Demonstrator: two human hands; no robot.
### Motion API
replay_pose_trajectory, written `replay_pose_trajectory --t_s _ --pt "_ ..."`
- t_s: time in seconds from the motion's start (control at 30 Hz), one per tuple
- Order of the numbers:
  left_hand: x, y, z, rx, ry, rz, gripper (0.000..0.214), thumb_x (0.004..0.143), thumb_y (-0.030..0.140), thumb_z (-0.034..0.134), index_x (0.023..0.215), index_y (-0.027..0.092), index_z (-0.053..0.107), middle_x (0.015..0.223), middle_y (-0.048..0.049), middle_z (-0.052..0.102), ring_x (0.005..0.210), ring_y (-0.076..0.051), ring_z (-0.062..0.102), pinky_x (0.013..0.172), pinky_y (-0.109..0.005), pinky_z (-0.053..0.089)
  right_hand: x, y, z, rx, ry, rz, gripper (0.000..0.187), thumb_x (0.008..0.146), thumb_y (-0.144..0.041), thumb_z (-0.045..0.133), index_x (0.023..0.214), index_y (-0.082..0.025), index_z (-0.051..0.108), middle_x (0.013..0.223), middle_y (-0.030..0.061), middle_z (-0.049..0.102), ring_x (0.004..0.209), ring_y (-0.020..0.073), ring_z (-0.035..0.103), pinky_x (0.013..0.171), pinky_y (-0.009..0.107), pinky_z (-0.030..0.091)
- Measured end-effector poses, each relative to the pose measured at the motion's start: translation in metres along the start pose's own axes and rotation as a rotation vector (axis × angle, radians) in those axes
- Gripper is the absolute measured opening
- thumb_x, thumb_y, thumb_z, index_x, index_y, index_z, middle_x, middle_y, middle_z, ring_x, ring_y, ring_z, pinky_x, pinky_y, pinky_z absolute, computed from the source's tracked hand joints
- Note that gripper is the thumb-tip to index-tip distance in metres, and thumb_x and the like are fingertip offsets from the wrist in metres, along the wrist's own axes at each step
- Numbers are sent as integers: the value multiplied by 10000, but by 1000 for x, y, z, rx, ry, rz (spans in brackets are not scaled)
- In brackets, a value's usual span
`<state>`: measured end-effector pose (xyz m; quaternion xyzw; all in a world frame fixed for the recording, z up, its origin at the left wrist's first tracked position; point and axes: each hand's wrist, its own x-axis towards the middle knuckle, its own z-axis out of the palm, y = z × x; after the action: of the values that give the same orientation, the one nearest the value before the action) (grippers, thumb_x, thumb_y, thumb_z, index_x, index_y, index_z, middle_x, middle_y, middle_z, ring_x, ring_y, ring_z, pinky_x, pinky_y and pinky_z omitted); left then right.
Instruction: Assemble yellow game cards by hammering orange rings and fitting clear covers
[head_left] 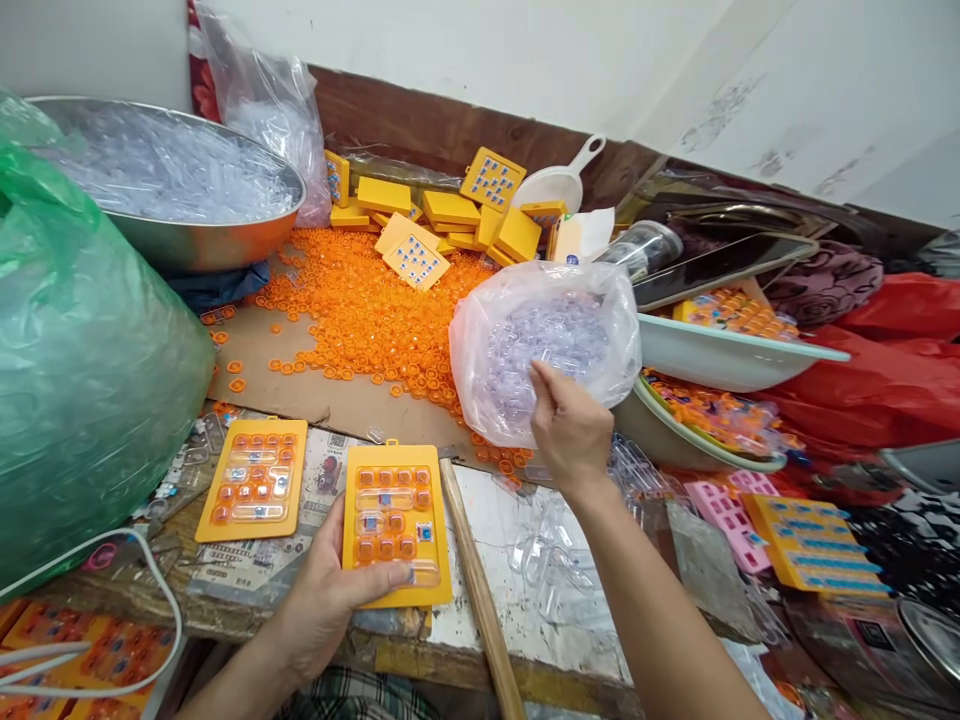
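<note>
My left hand (319, 590) grips a yellow plastic puzzle board (442, 530), its thumb lying over a long clear piece near the lower edge. Orange square caps and clear long covers fill most of this board; one slot at its right side shows a bare blue-and-white part. My right hand (571, 425) is over a white plastic bag (472, 350) full of small clear plastic pieces (551, 335). Its fingers are pinched together, and what they hold, if anything, I cannot make out. A second filled yellow board (206, 515) lies to the left on a printed sheet.
Loose orange caps (360, 310) spread over cardboard behind the boards, with stacked yellow boards (446, 208) beyond. A metal bowl (202, 235) and green bag (97, 340) stand left. A wooden stick (476, 590) lies right of the held board; basins (720, 355) stand farther right.
</note>
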<state>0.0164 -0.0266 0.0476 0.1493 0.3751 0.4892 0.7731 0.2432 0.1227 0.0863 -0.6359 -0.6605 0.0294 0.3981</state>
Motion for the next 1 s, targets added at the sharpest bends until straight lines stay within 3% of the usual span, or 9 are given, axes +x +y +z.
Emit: replay_pose_trajectory --t_s 0.07,0.13,0.23,0.3,0.47,0.67,0.83,1.0 --pt "0 1 0 6 15 11 753 589 196 835 1225 147 434 1141 -169 671 1021 -321 652 919 -445 505 -10 -12 -4 142 5 74 353 926 -365 452 1168 -165 613 1050 131 696 945 245 672 851 442 521" --pt "0 1 1 18 33 32 734 597 211 832 1213 155 436 1134 -162 676 1022 -318 653 924 -442 501 -27 -30 -7 302 -92 138 380 910 -406 494 1189 -164 583 952 99 714 796 200 700 727 386 578" --pt "1 0 3 79 73 78 693 605 215 827 1185 165 450 1131 -150 681 1010 -302 660 918 -426 507 -61 -57 -9 509 -314 195 331 818 -397 645 1061 -173 657 812 59 732 718 179 705 664 324 592" --pt "2 0 5 134 109 115 687 601 214 825 1178 170 456 1131 -144 681 987 -291 669 898 -413 521 -82 -69 -9 602 -373 226 242 789 -357 683 968 -195 692 802 49 729 735 174 696 671 302 584" --pt "0 -1 8 246 221 214 692 589 211 809 1175 169 441 1107 -122 684 974 -261 677 861 -348 544 -116 -75 -6 733 -362 301 136 733 -298 738 850 -230 740 843 38 661 757 160 634 709 286 552" --pt "-2 -14 8 360 309 279 633 610 232 763 1149 173 436 1073 -115 689 936 -238 690 825 -314 561 -144 -71 4 789 -303 468 210 698 -257 769 887 -234 680 754 4 613 721 147 598 675 259 517" --pt "-5 -26 3 425 383 328 729 617 300 758 1235 189 389 1106 -108 674 948 -239 688 843 -323 557 -152 -71 10 822 -238 576 230 655 -271 805 794 -239 624 764 -22 600 730 124 581 713 236 498" --pt "-11 -29 -5 505 364 368 750 648 351 740 1279 186 369 1110 -111 669 945 -238 681 840 -332 558 -147 -75 4 949 -328 679 448 641 -297 820 1041 -265 621 1045 34 677 929 187 652 837 320 523"
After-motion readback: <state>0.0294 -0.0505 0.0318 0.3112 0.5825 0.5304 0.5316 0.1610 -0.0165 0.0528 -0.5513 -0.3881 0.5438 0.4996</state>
